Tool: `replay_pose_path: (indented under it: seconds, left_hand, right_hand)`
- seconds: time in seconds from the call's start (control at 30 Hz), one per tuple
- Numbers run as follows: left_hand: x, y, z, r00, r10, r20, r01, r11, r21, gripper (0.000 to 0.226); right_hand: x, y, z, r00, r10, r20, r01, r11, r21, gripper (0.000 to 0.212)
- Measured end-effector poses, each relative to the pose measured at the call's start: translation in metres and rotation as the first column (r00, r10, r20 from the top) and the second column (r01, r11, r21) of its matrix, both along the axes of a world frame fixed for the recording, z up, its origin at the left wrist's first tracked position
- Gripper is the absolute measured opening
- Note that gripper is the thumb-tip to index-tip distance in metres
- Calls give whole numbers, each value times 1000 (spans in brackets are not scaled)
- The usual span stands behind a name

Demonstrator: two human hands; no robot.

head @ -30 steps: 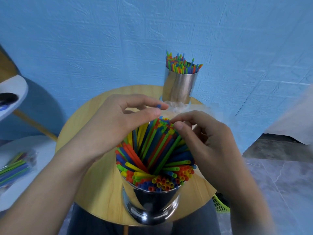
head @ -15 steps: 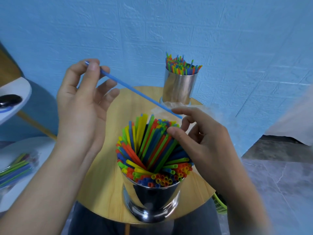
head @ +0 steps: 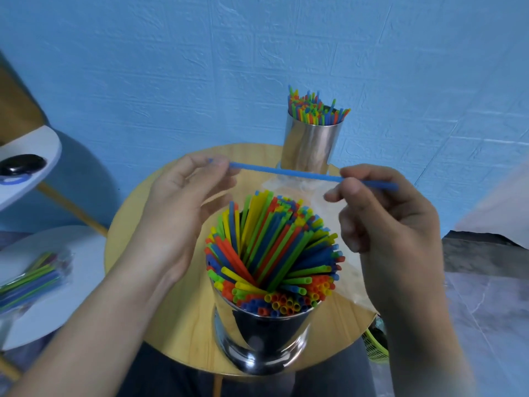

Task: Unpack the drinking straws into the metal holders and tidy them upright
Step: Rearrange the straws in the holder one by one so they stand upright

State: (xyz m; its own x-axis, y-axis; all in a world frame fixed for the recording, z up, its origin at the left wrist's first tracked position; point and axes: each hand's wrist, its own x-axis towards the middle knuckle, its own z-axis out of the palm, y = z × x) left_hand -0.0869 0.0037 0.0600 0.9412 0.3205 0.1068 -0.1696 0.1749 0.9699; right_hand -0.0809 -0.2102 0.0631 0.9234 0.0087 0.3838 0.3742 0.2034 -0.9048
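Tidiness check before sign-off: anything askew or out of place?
Yes: straws in the near holder lean and cross rather than standing upright; the far holder looks straighter. One blue straw is out, pinched roughly level between left hand and right hand.

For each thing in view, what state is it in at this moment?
blue straw: held level above the near holder.
left hand: pinches the straw's end.
right hand: pinches the straw further along.
near holder: upright, full, straws leaning crosswise.
far holder: upright, straws standing.
straw packet: lying flat, wrapped.
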Motion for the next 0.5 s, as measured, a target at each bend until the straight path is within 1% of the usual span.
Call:
replay_pose_path:
  seconds: [0.03, 0.1, 0.13, 0.17, 0.23, 0.3, 0.37, 0.4, 0.43, 0.5]
  left_hand:
    - [-1, 0, 0, 1000, -24, -16, 25, 995, 101, 5]
    - [-3, 1, 1, 997, -74, -17, 76, 956, 284, 19]
    - [-4, 3, 2, 994, -111, -14, 108, 928, 357, 26]
    - [-4, 3, 4, 988, -153, -26, 150, 895, 421, 29]
    - [-3, 4, 4, 968, -231, -99, 247, 812, 529, 29]
    - [-1, 5, 1, 955, -245, -166, 295, 765, 572, 28]
    - [0, 4, 0, 960, -234, -155, 280, 784, 554, 18]
    - [0, 4, 0, 965, -224, -135, 261, 800, 540, 13]
    - [0, 3, 0, 969, -213, -121, 245, 813, 528, 11]
    - [-2, 2, 0, 973, -201, -109, 229, 831, 507, 12]
  right_hand:
    - [0, 0, 1, 1000, -2, -5, 2, 999, 51, 12]
    - [2, -1, 2, 998, -63, 14, 62, 993, 100, 14]
    - [3, -2, 1, 994, -107, 33, 103, 989, 105, 22]
    - [3, -3, 1, 989, -141, 50, 136, 986, 97, 30]
    - [3, -3, 1, 982, -169, 87, 168, 986, 15, 32]
    - [1, 0, -1, 979, -139, 151, 164, 972, -169, 28]
    - [-1, 5, -5, 975, -78, 210, 152, 918, -367, 25]
    - [-2, 7, -7, 974, -55, 221, 151, 884, -442, 26]
    - [-3, 8, -7, 974, -43, 224, 152, 857, -493, 26]
    - [-3, 9, -6, 977, -35, 212, 147, 828, -541, 25]
